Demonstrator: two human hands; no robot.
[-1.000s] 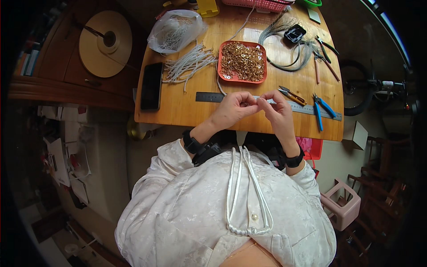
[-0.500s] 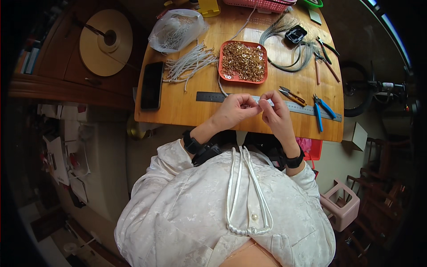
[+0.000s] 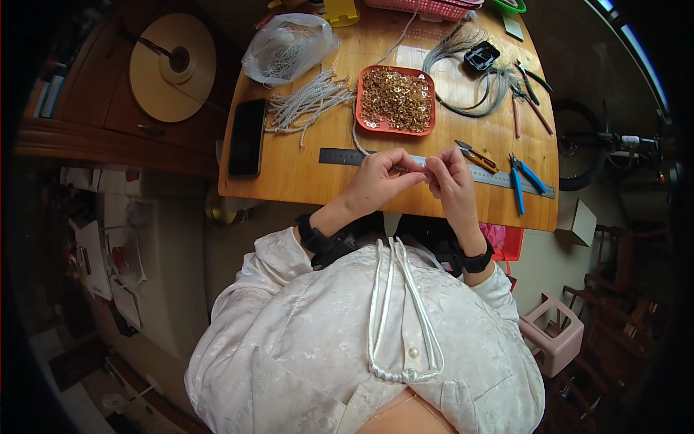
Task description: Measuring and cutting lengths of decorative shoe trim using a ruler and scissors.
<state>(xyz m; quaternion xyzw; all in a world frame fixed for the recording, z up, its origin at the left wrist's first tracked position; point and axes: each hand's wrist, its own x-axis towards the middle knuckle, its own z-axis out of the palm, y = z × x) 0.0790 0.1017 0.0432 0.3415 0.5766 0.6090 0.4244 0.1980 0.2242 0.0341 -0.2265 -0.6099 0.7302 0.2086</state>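
Note:
My left hand [image 3: 387, 176] and my right hand [image 3: 450, 177] meet above the near part of the wooden table, fingertips pinched close together. A white beaded strand [image 3: 355, 134] runs down along the tray's left side to my left hand, which is closed on it; its end is hidden by the fingers. My right hand is closed too, and whatever its fingertips hold is too small to make out. Beneath both hands lies a steel ruler [image 3: 491, 178]. Beyond them stands a red tray [image 3: 395, 132] full of small gold-coloured metal pieces [image 3: 395, 100].
Left on the table [image 3: 289, 184] are a black phone [image 3: 248, 137], a bundle of white beaded strands [image 3: 307, 101] and a plastic bag [image 3: 289, 50]. Thread snips [image 3: 477, 157], blue-handled pliers [image 3: 517, 184], more pliers [image 3: 531, 81] and a wire coil [image 3: 434, 90] lie right.
My right hand has turned, its fingers curling in more tightly. My left fingers have shifted slightly, the thumb now straighter toward the right fingertips. The things on the table have not moved.

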